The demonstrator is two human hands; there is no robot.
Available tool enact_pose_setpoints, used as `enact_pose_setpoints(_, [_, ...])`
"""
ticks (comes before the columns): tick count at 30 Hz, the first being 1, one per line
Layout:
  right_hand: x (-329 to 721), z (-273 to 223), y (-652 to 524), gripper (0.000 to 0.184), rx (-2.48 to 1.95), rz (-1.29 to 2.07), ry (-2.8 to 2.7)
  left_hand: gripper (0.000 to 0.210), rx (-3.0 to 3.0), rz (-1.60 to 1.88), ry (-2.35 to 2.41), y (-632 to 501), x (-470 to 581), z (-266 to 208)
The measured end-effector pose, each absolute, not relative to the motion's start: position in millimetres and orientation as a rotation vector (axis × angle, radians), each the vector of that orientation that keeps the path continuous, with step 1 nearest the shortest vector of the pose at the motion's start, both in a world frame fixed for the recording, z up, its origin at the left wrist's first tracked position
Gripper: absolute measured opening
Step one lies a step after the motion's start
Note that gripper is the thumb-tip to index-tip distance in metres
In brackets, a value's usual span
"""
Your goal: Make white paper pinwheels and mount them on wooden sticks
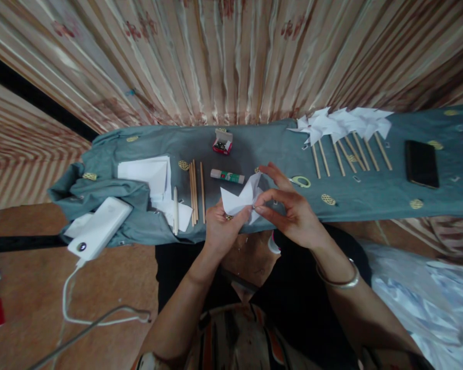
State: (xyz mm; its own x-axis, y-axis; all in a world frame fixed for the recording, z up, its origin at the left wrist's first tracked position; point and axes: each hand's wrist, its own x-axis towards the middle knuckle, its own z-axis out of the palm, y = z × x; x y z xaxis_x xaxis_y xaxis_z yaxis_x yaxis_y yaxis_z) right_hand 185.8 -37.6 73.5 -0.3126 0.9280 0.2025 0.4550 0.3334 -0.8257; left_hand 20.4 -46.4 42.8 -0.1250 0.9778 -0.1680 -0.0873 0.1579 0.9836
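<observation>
Fingers (273,194) at the centre of a folded paper pinwheel (234,201)

The thumb and index finger of the right hand (295,213) were pinched at the hub, and the middle finger was lifted away. Whether a pin was held between the fingertips could not be told. The opposite side of the paper was gripped by the left hand (221,228), its thumb pressed over the sheet and its other fingers largely hidden beneath. The piece was held in front of the body, above the near edge of the cloth-covered bench (370,198). Its blades were formed, but no stick was seen on it; it was therefore judged to be part-made.

Just beyond the hands, a glue stick (227,176) was laid flat, with a small box (223,143) of metallic pieces placed behind it, lid raised. Green-handled scissors (301,181) were set near the right hand.

On the left, loose wooden sticks (202,192) were ranged beside a pale pen-like rod (175,210) and stacked white paper (144,172); these were taken as material not yet used.

On the right, mounted pinwheels (345,126) were overlapped in a row. Seven sticks were visible below them, and this group was judged complete. Farther right, a dark phone (422,164) was laid apart.
</observation>
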Motion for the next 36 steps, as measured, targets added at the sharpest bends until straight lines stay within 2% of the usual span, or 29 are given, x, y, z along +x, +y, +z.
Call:
enact_pose_setpoints(10, [184.3, 71.9, -37.1, 0.006, -1.217, 0.915, -1.878, 0.023, 1.148, 1.194, 1.235, -48.4, 10.9, 37.5])
enact_pose_setpoints(22, [182.9, 67.9, -35.8, 0.010, -1.238, 0.946, -1.811, 0.023, 1.108, 1.162, 1.267, -48.0, 7.4, 42.2])
enact_pose_setpoints(24, [180.3, 65.7, -36.2, 0.022, -1.283, 0.908, -1.734, 0.024, 1.061, 1.163, 1.272, -47.7, 7.1, 42.5])
enact_pose_setpoints(27, [176.2, 59.9, -36.2, 0.059, -1.316, 0.928, -1.607, 0.024, 0.988, 1.171, 1.275, -47.0, 7.5, 43.5])
enact_pose_setpoints(30, [173.7, 53.3, -35.0, 0.090, -1.249, 1.176, -1.418, 0.026, 0.905, 1.172, 1.268, -46.7, 8.8, 44.4])
enact_pose_setpoints(33, [173.6, 49.9, -33.2, 0.103, -1.170, 1.499, -1.204, 0.030, 0.825, 1.154, 1.252, -47.6, 10.2, 44.7])
enact_pose_setpoints(36, [174.2, 50.4, -31.3, 0.100, -1.127, 1.658, -1.076, 0.035, 0.764, 1.117, 1.237, -49.2, 11.0, 43.8])
